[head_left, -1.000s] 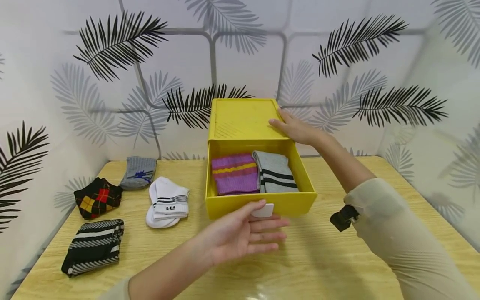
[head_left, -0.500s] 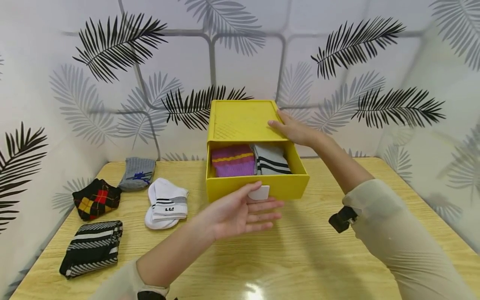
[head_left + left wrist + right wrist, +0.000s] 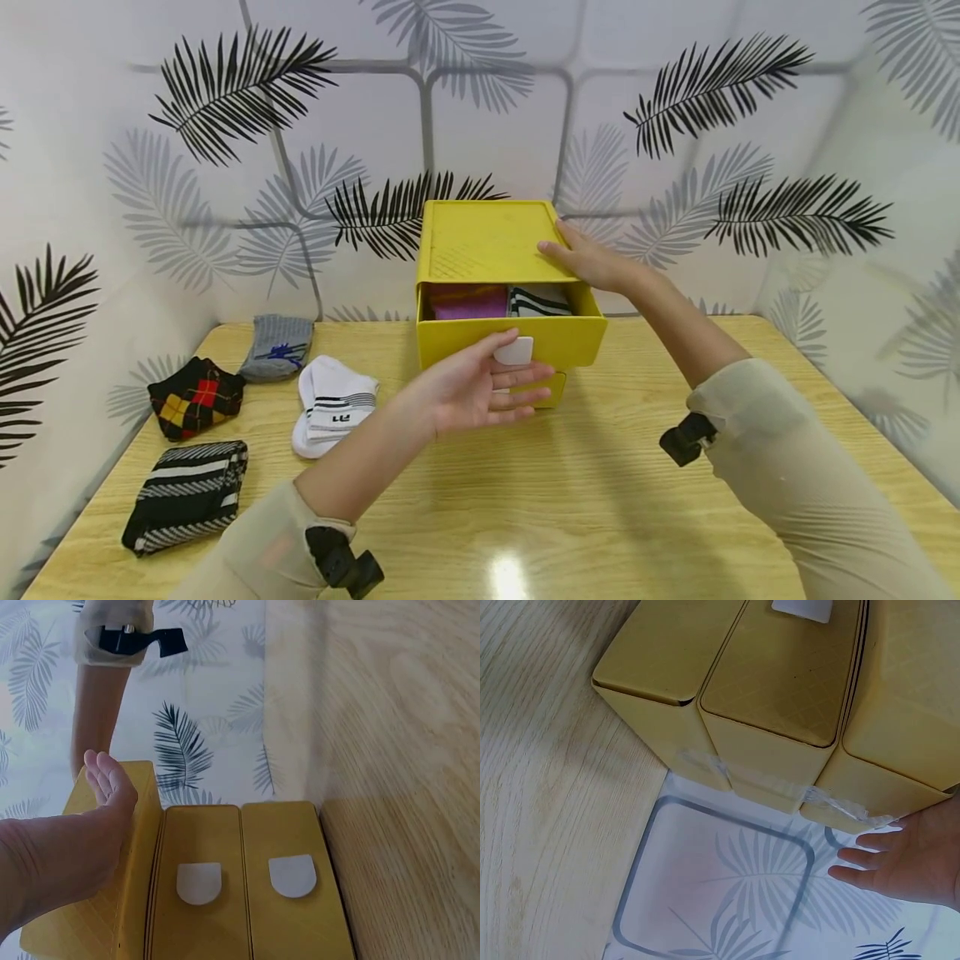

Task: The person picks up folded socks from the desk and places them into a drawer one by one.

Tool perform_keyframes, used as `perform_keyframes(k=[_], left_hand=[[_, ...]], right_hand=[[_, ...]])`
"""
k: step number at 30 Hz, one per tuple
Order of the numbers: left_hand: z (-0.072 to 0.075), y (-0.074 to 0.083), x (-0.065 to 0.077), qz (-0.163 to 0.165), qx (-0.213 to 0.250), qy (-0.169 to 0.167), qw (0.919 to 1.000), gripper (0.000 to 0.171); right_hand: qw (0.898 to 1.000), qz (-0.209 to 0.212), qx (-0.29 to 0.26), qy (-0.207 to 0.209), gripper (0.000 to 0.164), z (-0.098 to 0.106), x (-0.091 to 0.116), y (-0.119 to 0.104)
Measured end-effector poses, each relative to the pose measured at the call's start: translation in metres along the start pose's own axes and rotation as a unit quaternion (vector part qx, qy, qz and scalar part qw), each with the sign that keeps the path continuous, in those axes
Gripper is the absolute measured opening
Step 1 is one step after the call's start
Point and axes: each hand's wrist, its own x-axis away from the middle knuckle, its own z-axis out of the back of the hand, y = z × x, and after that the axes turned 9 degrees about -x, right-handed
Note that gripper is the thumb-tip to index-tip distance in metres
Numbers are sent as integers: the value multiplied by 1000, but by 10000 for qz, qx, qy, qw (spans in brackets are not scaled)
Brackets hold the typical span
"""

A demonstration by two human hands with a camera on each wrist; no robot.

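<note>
A yellow drawer unit (image 3: 491, 242) stands at the back of the table, its top drawer (image 3: 442, 340) partly pulled out. Inside that drawer lie a purple sock (image 3: 471, 304) and a grey sock with black stripes (image 3: 551, 302). My left hand (image 3: 476, 387) is at the drawer's front, thumb beside its white tab (image 3: 514, 351), the other fingers straight and spread below. My right hand (image 3: 592, 260) rests on the unit's upper right edge, thumb on top and fingers along the side. In the right wrist view, the fingers (image 3: 859, 877) of this hand are extended.
On the left of the table lie a grey sock (image 3: 277, 346), an argyle sock (image 3: 195, 398), white socks (image 3: 335, 406) and a black-and-white patterned sock (image 3: 187, 497). Two lower drawers (image 3: 202, 840) with white tabs are closed. A leaf-patterned curtain (image 3: 495, 125) stands behind.
The top drawer has slid back into the unit, with my left hand moving along at its front. Less of the two socks inside shows. My right hand has stayed on the unit's edge.
</note>
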Motion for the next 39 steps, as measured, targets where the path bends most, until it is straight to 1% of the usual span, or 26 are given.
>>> perform_keyframes(k=[4,7,11,15,23,28,31,34,36,39], left_hand=[[5,5,-6,93,-156,-18,9998,56],[9,9,-11,146,-170,-8,9997,61],[13,15,-17,140,-158,41,9998,59],[16,20,-24,92,-139,130,9998,53],[20,28,-34,64,212,331,9992,46],[22,30,-38,60,332,358,9988,45],[22,25,-39,-75,219,376,9990,41],[25,13,-41,-120,199,453,9987,34],[29,2,-42,-12,268,520,9983,31],[35,-15,-43,264,365,632,9970,34]], right_hand=[[10000,-27,0,-9,74,1,0,1],[10000,-32,7,-4,74,1,0,0],[10000,-28,6,-9,74,1,0,0],[10000,-19,7,-27,74,1,1,0],[10000,-13,47,13,73,1,1,0],[10000,39,49,16,72,1,1,-1],[10000,46,47,25,72,1,1,-1],[10000,85,39,28,72,1,1,0],[9999,116,27,22,72,1,1,0],[9999,124,-3,-3,72,1,1,0]])
